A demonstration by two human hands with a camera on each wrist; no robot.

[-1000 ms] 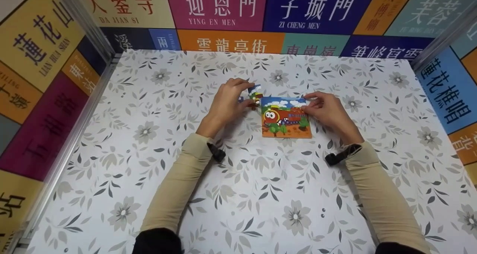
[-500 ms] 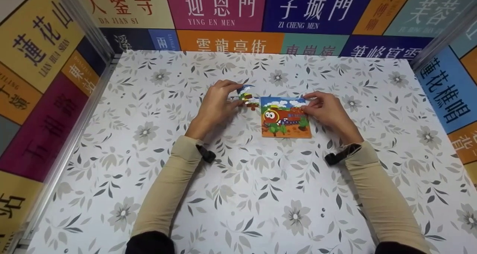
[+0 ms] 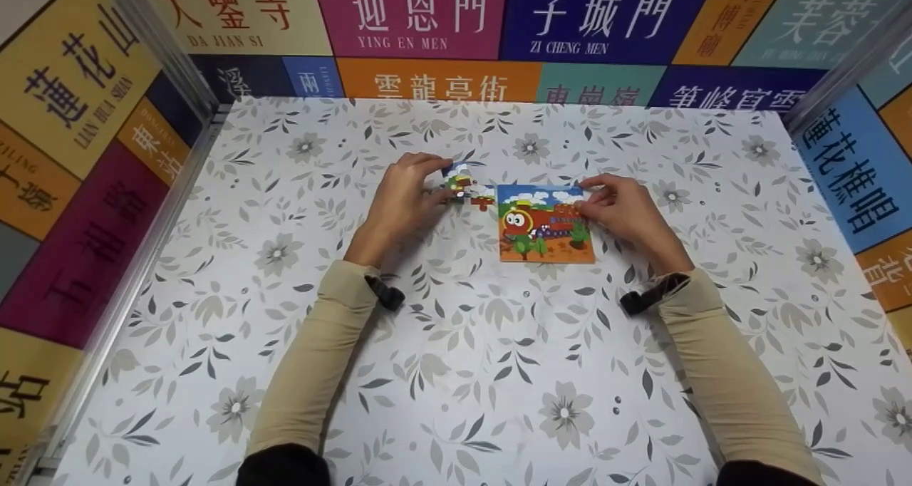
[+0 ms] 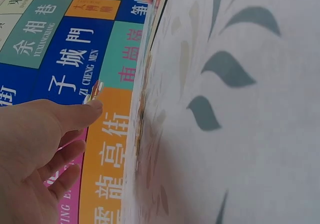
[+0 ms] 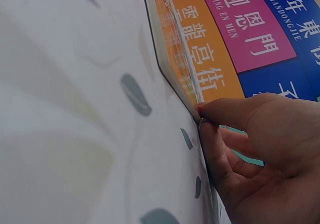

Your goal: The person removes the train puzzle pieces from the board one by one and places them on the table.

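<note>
Fingers of left hand (image 3: 399,194): pinching 1 small picture piece (image 3: 457,177).
Fingers of right hand (image 3: 618,204): gripping the picture board (image 3: 540,224) near its far right corner.
Loose pieces (image 3: 482,202): on the table (image 3: 484,372), between left hand and board.
Board's place: toward the table's far edge, well apart from its 2 side edges.

Flat square train-picture board (image 3: 545,224), jigsaw piece (image 3: 482,200) just left, second piece (image 3: 459,181) pinched aloft
</note>
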